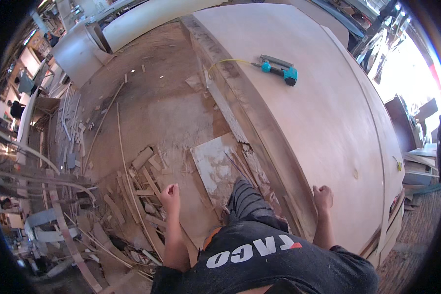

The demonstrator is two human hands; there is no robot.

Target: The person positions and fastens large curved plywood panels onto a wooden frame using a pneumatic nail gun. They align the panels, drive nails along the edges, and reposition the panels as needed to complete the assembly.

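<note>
My left hand (170, 198) is raised over the littered floor, its fingers curled closed with nothing showing in them. Near the close edge of a large pale wooden panel (328, 132), my right hand (323, 198) is also closed, and no object shows in it. Whether it touches the panel I cannot tell. Farther away, a teal and black nail gun (279, 71) lies on the panel, out of reach of both hands. A thin yellow air hose (225, 61) runs from it over the panel's left edge.
Wood offcuts and strips (137, 191) cover the floor at left. A dusty white board (213, 164) lies by my legs. Curved pale sheets (152, 22) stand at the far side. Scrap boards (419, 164) are stacked at right. Other people (17, 109) are far off at left.
</note>
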